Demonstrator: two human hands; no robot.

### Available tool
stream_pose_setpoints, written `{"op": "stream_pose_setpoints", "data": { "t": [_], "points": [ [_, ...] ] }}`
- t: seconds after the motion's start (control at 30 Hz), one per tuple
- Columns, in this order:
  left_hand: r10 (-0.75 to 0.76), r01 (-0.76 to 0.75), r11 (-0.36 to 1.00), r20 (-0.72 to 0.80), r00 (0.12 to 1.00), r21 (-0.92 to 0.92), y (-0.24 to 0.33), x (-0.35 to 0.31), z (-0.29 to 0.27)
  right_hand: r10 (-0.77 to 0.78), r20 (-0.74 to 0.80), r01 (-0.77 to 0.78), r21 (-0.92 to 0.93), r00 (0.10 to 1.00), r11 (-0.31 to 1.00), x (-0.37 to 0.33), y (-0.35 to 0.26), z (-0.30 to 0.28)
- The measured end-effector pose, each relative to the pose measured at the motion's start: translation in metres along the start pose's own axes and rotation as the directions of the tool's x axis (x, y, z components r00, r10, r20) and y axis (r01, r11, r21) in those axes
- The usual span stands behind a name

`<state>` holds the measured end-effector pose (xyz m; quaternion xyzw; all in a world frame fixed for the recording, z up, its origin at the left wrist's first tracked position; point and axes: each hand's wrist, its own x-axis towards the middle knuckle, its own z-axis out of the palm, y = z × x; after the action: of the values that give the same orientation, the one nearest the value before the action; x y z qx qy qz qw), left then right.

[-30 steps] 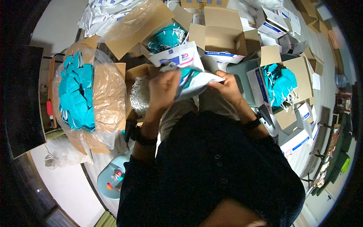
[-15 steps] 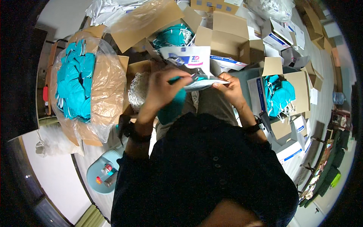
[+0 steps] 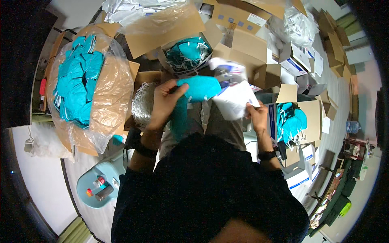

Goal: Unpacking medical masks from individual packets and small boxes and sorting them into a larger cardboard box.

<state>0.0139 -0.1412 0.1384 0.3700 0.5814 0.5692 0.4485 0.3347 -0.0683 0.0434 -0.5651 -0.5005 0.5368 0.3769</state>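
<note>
My left hand [image 3: 165, 99] pinches one end of a teal face mask [image 3: 201, 88] above my lap, fingers closed on it. The mask's right end meets or overlaps a white printed packet [image 3: 237, 100]; whether they touch I cannot tell. At its lower right corner the packet is gripped by my right hand [image 3: 257, 115], thumb on top. The packet's upper part is smeared by motion. More teal cloth [image 3: 179, 119] hangs below my left hand, over my leg; its kind is unclear.
At the left, a plastic-lined carton [image 3: 111, 97] holds piled teal masks [image 3: 79, 83]. Another mask-filled box [image 3: 188, 54] stands ahead, and one [image 3: 314, 121] at the right. White straps [image 3: 144, 105] fill a box near my left hand. A blue bin [image 3: 86, 182] contains bottles.
The teal mask, earlier mostly hidden behind the left hand and packet, now shows fully to the left of the packet. The packet has turned and dropped lower on the right. The view has shifted slightly.
</note>
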Motion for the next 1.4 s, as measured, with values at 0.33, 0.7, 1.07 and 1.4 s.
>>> {"op": "stream_pose_setpoints", "data": {
  "t": [0.33, 0.7, 1.07, 1.4],
  "points": [
    [-0.179, 0.157, 0.963, -0.084, 0.98, -0.22, -0.093, 0.142, -0.03, 0.179, -0.44, -0.033, 0.319, 0.88, 0.947, -0.005, 0.01, -0.035],
    [0.101, -0.023, 0.834, -0.111, 0.989, 0.551, -0.184, 0.243, -0.011, 0.146, -0.452, -0.007, 0.295, 0.88, 0.956, -0.018, -0.011, -0.031],
    [-0.478, 0.449, 0.815, 0.013, 0.878, -0.365, -0.121, 0.199, 0.022, 0.139, -0.228, 0.004, 0.534, 0.964, 0.846, 0.024, -0.028, 0.042],
    [0.024, -0.038, 0.998, 0.267, 0.963, 0.046, -0.047, 0.147, 0.0, 0.029, 0.1, -0.053, 0.248, 0.995, 0.967, 0.043, 0.012, 0.095]
  ]
}}
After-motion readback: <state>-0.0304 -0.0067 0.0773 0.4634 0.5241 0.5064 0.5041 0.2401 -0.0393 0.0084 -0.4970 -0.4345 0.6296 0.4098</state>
